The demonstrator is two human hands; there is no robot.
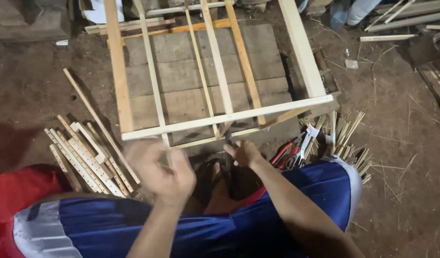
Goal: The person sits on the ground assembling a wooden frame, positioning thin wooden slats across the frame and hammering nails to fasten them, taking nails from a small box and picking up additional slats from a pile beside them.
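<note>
Right hand (pixel 243 153) pinches a thin dark tool against the near rail of the wooden slat frame (pixel 224 118), just ahead of both hands. Left hand (pixel 163 169) is motion-blurred, fist closed, contents unclear. Keep the tool square and brace the rail; red-handled pliers (pixel 290 154) lie just right of the right hand.

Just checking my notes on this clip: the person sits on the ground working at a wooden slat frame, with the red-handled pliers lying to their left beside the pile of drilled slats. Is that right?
Not quite. The head view shows the red-handled pliers on the person's right, beside the thin sticks. The pile of drilled slats lies on the left. The rest holds: both the left hand and right hand work at the wooden slat frame.
</note>
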